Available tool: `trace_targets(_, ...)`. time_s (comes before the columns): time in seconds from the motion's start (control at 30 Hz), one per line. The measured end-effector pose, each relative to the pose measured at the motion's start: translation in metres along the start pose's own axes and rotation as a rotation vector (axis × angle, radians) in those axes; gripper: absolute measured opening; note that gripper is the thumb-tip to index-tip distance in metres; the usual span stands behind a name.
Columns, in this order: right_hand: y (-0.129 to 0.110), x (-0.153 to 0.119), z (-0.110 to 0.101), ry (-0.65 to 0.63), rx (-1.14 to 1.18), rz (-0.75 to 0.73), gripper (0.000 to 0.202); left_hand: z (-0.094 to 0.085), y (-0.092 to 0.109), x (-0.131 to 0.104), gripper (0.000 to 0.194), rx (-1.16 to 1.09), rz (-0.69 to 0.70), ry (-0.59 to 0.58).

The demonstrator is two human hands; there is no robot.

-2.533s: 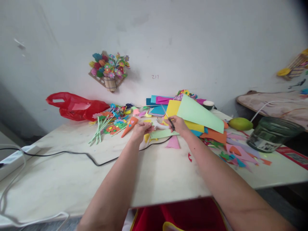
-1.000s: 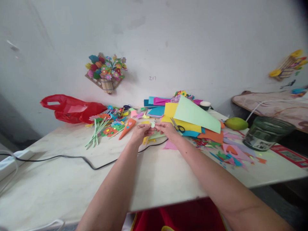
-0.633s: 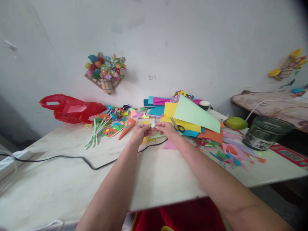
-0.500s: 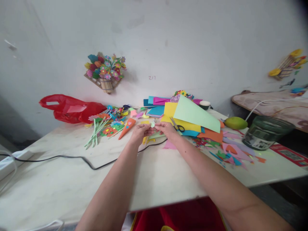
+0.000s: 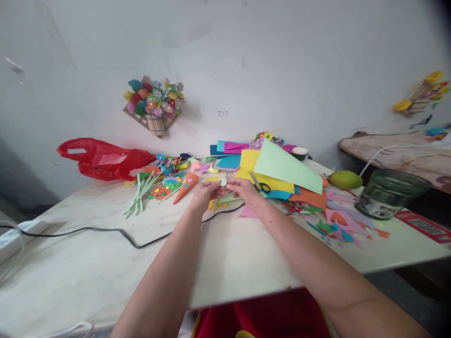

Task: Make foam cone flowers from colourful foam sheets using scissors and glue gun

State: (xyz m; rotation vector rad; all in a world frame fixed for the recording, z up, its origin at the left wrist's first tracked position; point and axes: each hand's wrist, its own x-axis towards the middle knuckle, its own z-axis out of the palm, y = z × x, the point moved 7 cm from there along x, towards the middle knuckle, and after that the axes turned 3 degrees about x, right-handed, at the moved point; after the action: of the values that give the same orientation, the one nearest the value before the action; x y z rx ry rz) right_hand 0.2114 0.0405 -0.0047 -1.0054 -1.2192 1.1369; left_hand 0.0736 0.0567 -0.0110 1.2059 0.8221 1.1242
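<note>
Tiny pale green piece [image 5: 223, 182]: pinched between both hands, right in the middle of it all, just above the surface [image 5: 105, 277]. Too small to make out its exact shape, sorry.
Left hand [image 5: 207, 192]: fingers closed on the piece from its left side, thumb on top.
Right hand [image 5: 244, 188]: fingers gripping it from the other side, so the fingertips of both hands nearly meet.
Scissors [image 5: 264, 188]: black handles, blades a bit apart, lying on the yellow sheet [image 5: 247, 159] just beyond the right hand.
Mint green sheet [image 5: 287, 170]: big one, overlapping the yellow.
Orange cone [image 5: 185, 188]: has little hearts on it, lying near the left hand, tip toward the person.
Flower stash: foam flowers [image 5: 161, 192] and a bunch of pale green stems [image 5: 140, 197], left of the cone.
Red plastic bag [image 5: 102, 160]: slumped behind the flowers.
Black cable [image 5: 136, 245]: snakes across the front, passing under the left arm.
Right side: a pile of foam scraps [image 5: 347, 223], then a mango [image 5: 345, 180] and a greenish glass jar [image 5: 390, 197].
Wall: floral basket [image 5: 155, 105] hanging up on the left, "217" written beside it.
</note>
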Motion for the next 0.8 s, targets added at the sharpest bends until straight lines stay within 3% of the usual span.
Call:
trace_targets(0.37, -0.002, -0.001, 0.002, 0.025, -0.058, 0.007, 0.013, 0.003, -0.002, 0.000, 0.025, 0.081, -0.003, -0.033)
trace_targets(0.53, -0.006, -0.001, 0.005, 0.042, -0.147, -0.091, 0.013, 0.006, -0.002, -0.001, 0.027, 0.099, -0.030, -0.033)
trace_targets(0.8, -0.012, 0.004, 0.004, 0.187, -0.385, -0.280, 0.008, 0.009, 0.002, -0.005, 0.020, 0.080, -0.096, 0.025)
